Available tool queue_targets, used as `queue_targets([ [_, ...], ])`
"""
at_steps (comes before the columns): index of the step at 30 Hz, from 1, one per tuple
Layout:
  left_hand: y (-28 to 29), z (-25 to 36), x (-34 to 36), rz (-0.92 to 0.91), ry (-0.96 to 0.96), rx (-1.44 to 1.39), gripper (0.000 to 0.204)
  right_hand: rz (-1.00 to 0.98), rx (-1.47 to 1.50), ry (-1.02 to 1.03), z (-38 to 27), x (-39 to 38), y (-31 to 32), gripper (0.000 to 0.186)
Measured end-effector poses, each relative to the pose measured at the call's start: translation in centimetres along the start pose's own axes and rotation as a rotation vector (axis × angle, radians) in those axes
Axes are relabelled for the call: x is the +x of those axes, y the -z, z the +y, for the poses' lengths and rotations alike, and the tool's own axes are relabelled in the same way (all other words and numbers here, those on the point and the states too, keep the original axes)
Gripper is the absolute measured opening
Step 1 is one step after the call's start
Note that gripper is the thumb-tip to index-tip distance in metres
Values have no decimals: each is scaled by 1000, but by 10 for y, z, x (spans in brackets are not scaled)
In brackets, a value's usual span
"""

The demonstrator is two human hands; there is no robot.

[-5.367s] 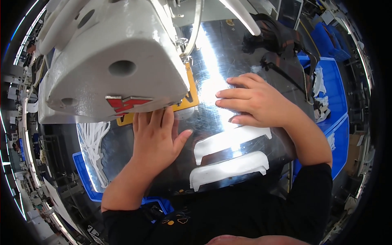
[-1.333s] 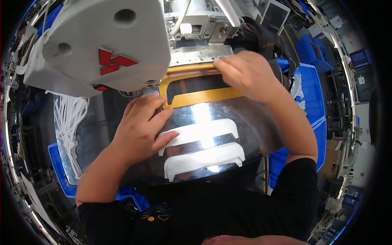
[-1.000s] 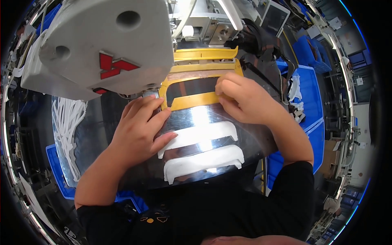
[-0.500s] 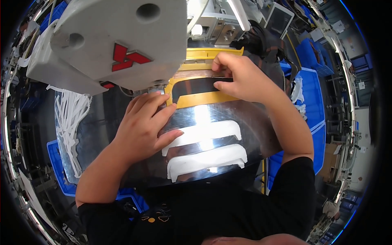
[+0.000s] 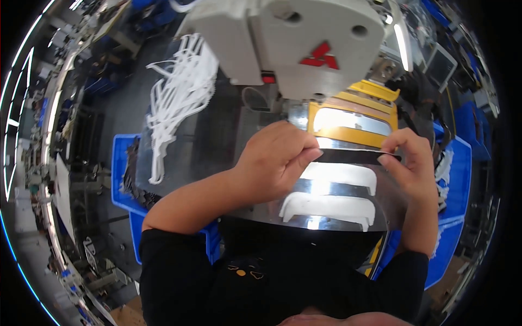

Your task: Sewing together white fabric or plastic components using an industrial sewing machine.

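A dark strip of material [image 5: 350, 156] with a thin pale upper edge is stretched between my two hands. My left hand [image 5: 274, 157] pinches its left end between thumb and fingers. At the other end, my right hand [image 5: 411, 163] grips it the same way. Just beyond the strip lies a yellow sewing template [image 5: 353, 132], its long opening showing bright metal. On the near side, two groups of white curved pieces rest on the metal table: the farther white piece [image 5: 348, 176] and the nearer white stack [image 5: 329, 206].
A large grey-white sewing machine head [image 5: 321, 49] overhangs the template. White strips [image 5: 185, 87] lie in a tangled heap at the table's left. Blue bins stand around: a left bin [image 5: 122, 179] with dark pieces and a right bin [image 5: 459, 179] with white ones.
Both hands have left the yellow template and now hold the dark strip nearer to me. The template's opening has turned from dark to shiny metal. My view has swung left.
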State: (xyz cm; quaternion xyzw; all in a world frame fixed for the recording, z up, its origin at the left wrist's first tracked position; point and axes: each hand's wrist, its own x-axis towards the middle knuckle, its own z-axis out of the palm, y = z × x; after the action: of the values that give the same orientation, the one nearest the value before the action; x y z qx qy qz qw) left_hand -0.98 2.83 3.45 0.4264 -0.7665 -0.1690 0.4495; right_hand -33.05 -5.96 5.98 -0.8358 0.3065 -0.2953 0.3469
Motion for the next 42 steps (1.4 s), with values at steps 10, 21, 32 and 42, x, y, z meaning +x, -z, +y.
queue_targets([
  [10, 180, -42, -161, 809, 564, 327, 18, 140, 303, -239, 59, -2, -4, 19],
  [21, 235, -100, -267, 716, 933, 784, 35, 52, 190, -174, 57, 5, -12, 17],
  [32, 152, -77, -136, 104, 597, 1026, 25, -4, 155, -183, 55, 4, -17, 18],
  [42, 199, -68, -102, 659, 621, 816, 21, -36, 78, -118, 45, 2, -19, 17],
])
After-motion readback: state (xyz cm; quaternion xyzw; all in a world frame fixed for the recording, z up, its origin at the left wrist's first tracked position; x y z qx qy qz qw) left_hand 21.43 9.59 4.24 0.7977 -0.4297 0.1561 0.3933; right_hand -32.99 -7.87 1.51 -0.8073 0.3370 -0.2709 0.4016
